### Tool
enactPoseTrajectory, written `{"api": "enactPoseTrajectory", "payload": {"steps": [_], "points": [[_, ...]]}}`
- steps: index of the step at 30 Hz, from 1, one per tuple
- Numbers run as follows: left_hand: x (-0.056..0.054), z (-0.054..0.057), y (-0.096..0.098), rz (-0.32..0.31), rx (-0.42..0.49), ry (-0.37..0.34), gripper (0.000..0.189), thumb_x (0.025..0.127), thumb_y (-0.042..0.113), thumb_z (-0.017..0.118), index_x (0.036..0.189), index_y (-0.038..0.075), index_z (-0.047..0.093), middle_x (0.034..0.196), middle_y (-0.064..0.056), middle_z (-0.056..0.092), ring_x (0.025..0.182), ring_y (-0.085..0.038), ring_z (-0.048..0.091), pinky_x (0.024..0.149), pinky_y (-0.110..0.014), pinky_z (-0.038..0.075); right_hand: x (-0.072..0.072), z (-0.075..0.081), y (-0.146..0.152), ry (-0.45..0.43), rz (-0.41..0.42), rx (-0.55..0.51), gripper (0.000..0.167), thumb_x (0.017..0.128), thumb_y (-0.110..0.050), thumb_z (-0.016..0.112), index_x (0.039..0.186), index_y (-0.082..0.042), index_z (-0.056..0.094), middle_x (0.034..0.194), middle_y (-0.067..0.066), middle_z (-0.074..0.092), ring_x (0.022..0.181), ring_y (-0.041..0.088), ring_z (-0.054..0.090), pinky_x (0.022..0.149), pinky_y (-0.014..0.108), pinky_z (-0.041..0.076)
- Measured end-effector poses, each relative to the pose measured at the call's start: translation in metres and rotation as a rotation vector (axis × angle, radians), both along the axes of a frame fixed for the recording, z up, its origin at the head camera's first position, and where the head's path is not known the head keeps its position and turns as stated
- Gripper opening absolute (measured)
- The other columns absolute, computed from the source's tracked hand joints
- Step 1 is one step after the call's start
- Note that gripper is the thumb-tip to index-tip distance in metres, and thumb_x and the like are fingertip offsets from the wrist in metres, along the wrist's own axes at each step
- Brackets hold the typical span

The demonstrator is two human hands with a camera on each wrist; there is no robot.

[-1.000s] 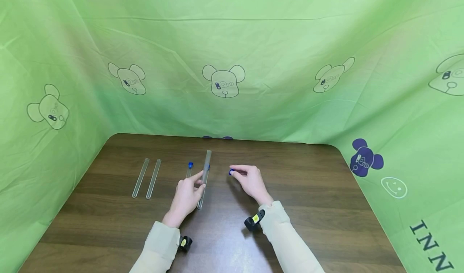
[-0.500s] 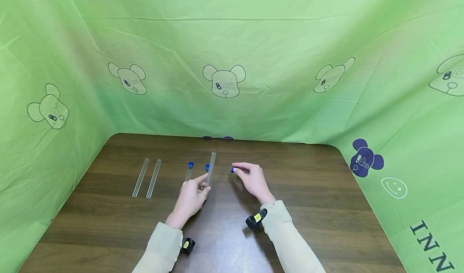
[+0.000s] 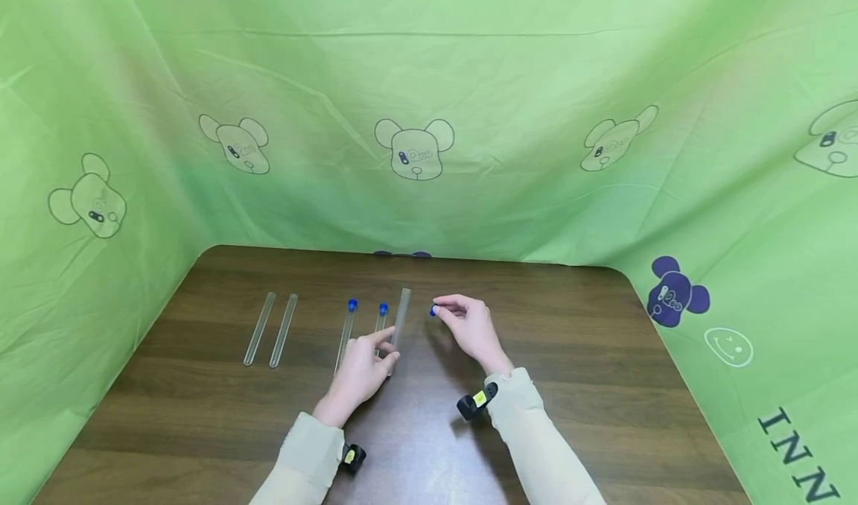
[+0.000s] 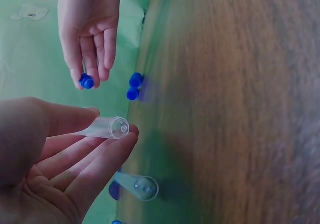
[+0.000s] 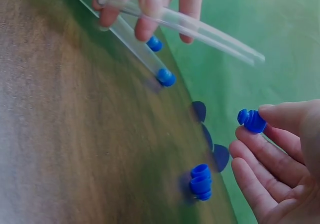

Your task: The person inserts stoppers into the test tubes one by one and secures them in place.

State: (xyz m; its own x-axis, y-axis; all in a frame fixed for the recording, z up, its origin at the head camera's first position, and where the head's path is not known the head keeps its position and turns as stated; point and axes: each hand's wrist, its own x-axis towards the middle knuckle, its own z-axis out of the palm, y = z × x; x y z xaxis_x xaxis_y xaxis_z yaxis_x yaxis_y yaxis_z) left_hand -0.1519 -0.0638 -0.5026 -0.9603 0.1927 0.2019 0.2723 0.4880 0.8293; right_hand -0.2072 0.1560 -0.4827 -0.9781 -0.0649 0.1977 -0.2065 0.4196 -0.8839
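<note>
My left hand (image 3: 362, 372) pinches a clear test tube (image 3: 401, 313) between thumb and fingers; its far end has no stopper. The tube slants above the table, its rounded end close to the camera in the left wrist view. My right hand (image 3: 471, 331) pinches a blue stopper (image 5: 251, 121) by thumb and fingertips. A small gap separates stopper and tube mouth. Beneath and beside the left hand lie two test tubes with blue stoppers, one capped tube (image 3: 345, 334) left of the other capped tube (image 3: 381, 325). The left hand partly hides both.
Two unstoppered test tubes, an outer tube (image 3: 260, 330) and an inner tube (image 3: 284, 331), lie side by side on the left of the brown table (image 3: 603, 386). Loose blue stoppers (image 5: 201, 182) rest near the right hand. A green cloth (image 3: 509, 214) surrounds the table.
My left hand has moved right with the tube, clearing the view of the capped tubes. My right hand has shifted slightly right and away from me, still holding the stopper.
</note>
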Motion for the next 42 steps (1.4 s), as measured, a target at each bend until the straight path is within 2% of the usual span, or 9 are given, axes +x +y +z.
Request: {"api": "enactPoseTrajectory", "payload": {"steps": [7,17,21,31,42], "points": [[0.002,-0.002,0.004,-0.021,-0.011,0.006,0.043,0.09,0.001,0.075,0.13,-0.006,0.064,0.085,-0.004,0.075,0.057,-0.004,0.066,0.053,-0.023,0.051,-0.004,0.006,0.003,-0.005,-0.013,-0.004,0.019,0.095,-0.009,0.073,0.112,-0.001,0.076,0.098,0.009,0.076,0.089,0.022,0.073,0.083,0.036,0.057],[0.008,-0.005,0.008,-0.051,0.06,-0.052,0.044,0.09,0.005,0.076,0.133,0.0,0.065,0.089,0.0,0.075,0.057,-0.009,0.066,0.052,-0.026,0.053,-0.009,0.013,0.004,0.014,-0.032,0.002,0.018,0.096,-0.012,0.072,0.111,-0.004,0.078,0.105,0.009,0.076,0.094,0.02,0.072,0.083,0.031,0.055],[0.009,-0.005,0.009,-0.064,0.07,-0.053,0.044,0.09,0.004,0.076,0.133,-0.001,0.064,0.089,0.0,0.075,0.057,-0.008,0.066,0.052,-0.026,0.052,-0.009,0.015,0.004,0.001,-0.031,0.004,0.018,0.096,-0.014,0.072,0.111,-0.006,0.079,0.105,0.007,0.076,0.094,0.018,0.072,0.082,0.029,0.054],[0.014,-0.007,0.012,-0.082,0.071,-0.059,0.043,0.091,0.005,0.075,0.132,-0.002,0.064,0.09,-0.001,0.074,0.057,-0.01,0.067,0.054,-0.025,0.053,-0.008,0.018,0.0,-0.004,-0.033,-0.027,0.02,0.096,-0.021,0.074,0.11,-0.009,0.08,0.104,0.005,0.076,0.093,0.018,0.072,0.085,0.035,0.055],[0.016,-0.009,0.016,-0.096,0.072,-0.063,0.043,0.091,0.005,0.075,0.132,-0.002,0.064,0.089,0.0,0.074,0.058,-0.008,0.065,0.053,-0.025,0.053,-0.008,0.022,-0.003,-0.016,-0.059,-0.07,0.018,0.095,-0.021,0.075,0.106,-0.008,0.08,0.099,0.004,0.077,0.088,0.017,0.072,0.079,0.03,0.054]]}}
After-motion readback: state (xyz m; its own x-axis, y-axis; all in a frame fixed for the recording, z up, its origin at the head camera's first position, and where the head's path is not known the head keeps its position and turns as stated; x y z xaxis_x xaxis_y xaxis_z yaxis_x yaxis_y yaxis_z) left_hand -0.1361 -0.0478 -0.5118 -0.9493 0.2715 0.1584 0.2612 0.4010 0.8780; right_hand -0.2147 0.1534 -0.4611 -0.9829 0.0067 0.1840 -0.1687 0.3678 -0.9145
